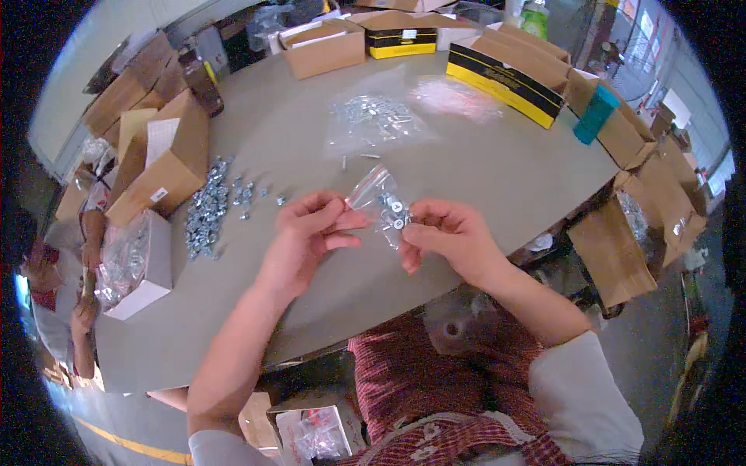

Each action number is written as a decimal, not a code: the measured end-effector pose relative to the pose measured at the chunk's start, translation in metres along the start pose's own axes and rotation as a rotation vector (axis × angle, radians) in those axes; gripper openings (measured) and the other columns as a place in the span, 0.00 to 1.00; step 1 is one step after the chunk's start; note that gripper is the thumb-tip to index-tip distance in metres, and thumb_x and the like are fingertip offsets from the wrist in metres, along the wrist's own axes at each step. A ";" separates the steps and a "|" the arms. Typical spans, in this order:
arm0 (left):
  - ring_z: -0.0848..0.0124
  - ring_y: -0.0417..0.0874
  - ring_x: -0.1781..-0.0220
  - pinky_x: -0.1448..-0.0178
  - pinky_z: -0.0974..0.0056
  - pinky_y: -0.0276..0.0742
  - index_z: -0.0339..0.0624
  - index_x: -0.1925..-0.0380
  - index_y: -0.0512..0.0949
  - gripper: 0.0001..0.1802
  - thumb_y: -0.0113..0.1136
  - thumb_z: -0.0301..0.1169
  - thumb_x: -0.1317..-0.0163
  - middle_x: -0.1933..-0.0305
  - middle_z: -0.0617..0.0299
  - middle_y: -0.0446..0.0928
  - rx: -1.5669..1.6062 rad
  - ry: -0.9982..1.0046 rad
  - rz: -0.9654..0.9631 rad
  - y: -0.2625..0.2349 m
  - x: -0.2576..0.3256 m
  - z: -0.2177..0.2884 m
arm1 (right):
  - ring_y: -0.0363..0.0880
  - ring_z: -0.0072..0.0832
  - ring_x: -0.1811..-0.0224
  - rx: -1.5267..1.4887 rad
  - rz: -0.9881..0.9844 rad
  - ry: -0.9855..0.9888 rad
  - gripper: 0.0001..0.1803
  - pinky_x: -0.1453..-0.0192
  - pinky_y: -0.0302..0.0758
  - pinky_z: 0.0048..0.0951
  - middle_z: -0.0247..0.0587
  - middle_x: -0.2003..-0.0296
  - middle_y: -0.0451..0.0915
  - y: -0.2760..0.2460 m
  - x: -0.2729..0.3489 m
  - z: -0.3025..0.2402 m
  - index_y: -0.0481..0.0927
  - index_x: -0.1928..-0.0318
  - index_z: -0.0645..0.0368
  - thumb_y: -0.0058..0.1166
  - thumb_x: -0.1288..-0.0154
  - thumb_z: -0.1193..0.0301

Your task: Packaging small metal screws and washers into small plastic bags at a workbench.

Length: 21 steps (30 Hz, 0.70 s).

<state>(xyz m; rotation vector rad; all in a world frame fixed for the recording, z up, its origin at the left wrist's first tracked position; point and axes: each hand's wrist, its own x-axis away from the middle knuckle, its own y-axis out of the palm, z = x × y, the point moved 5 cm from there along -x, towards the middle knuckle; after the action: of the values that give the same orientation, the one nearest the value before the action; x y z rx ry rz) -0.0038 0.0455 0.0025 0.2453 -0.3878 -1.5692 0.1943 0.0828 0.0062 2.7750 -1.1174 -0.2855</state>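
Observation:
A small clear zip bag (371, 185) with metal parts and two round white labels in it hangs between my hands over the table. My left hand (315, 225) pinches its upper left end between thumb and forefinger, the other fingers loosely bent. On its right side my right hand (447, 233) grips the bag near the labels with thumb and fingers. Left of my hands lies a pile of small metal fittings (207, 210), a few scattered toward my left hand. Beyond the bag, a larger clear plastic bag (377, 116) bears loose metal pins.
A pile of small clear-and-red bags (458, 99) lies at the back, near a black-and-yellow box (505, 81). Cardboard boxes (322, 50) line the far edge. At left stands a white box (148, 272) of bagged parts; a co-worker's arm (87, 287) is beside it.

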 end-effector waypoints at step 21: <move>0.68 0.84 0.64 0.66 0.66 0.81 0.37 0.55 0.76 0.10 0.56 0.32 0.29 0.66 0.58 0.81 -0.417 0.095 0.158 0.007 -0.005 -0.017 | 0.82 0.25 0.60 -0.026 1.240 -0.464 0.15 0.53 0.78 0.27 0.39 0.53 0.85 -0.313 0.226 -0.064 0.75 0.44 0.60 0.50 0.27 0.68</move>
<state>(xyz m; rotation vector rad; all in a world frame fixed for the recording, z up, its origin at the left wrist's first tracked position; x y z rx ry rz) 0.0092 0.0487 -0.0114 -0.0337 0.0001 -1.4393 0.5785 0.1527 -0.0207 1.5078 -2.5638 -0.7313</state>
